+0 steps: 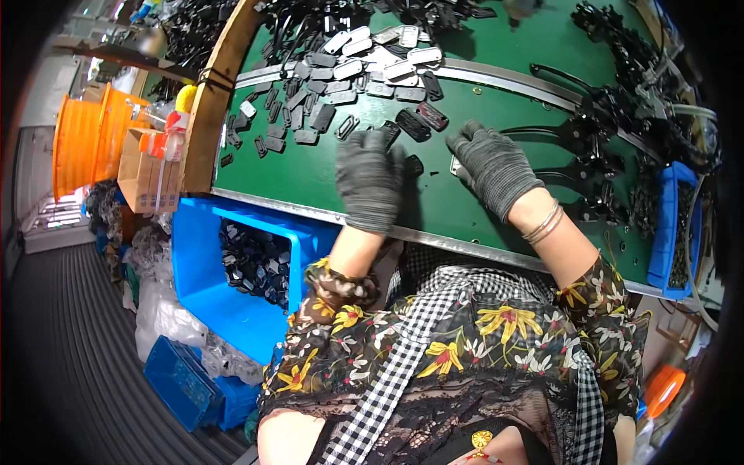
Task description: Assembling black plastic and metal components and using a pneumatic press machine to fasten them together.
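Both my hands wear dark grey knit gloves and are over the green worktop [294, 174]. My left hand [368, 182] is smeared by motion, its fingers bent down beside a few black oblong lids [413, 125]. Whether it holds anything is hidden. A small black part [415, 165] lies just right of it. My right hand [494, 169] is closed, its fingers curled in. The edge of a small silvery plate [456, 165] shows under its thumb side; the rest of that plate is covered by the glove.
Black and silver oblong lids [349, 70] are heaped at the back, crossing a metal strip. Black lever assemblies [585, 132] lie to the right, by a blue tray [676, 232] of small parts. A wooden rail [208, 116] borders the left; below stands a large blue bin [194, 256] of dark pieces.
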Action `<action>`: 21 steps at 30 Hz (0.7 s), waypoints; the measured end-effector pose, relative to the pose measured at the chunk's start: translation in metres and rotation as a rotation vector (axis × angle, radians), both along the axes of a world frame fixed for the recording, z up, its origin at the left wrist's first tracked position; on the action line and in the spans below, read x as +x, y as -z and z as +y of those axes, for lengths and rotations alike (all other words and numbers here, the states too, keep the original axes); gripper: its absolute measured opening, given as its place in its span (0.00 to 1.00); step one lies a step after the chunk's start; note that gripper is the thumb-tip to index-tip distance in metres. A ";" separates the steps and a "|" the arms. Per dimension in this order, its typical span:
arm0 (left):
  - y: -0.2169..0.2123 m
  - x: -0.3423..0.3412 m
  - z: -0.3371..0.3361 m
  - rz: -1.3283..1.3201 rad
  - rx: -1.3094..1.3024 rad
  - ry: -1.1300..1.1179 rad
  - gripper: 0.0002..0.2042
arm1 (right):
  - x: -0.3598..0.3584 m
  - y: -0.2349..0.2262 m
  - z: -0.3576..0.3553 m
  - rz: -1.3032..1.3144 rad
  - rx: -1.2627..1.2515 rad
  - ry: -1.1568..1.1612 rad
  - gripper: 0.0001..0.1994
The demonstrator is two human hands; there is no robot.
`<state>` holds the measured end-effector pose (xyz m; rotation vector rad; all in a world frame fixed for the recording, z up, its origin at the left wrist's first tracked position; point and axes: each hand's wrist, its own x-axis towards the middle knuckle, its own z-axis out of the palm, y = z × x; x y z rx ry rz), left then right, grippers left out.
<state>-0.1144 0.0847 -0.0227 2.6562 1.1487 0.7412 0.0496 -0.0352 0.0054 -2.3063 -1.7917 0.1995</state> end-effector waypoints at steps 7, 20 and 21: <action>0.001 -0.026 0.076 0.155 0.031 -0.012 0.15 | 0.018 0.004 0.007 0.112 -0.116 -0.055 0.15; 0.008 -0.010 0.069 -0.446 -0.338 0.185 0.07 | 0.030 0.003 0.012 -0.062 -0.128 -0.135 0.14; -0.011 -0.003 0.044 -0.573 -0.636 0.249 0.06 | 0.032 0.004 0.009 -0.058 -0.127 -0.126 0.14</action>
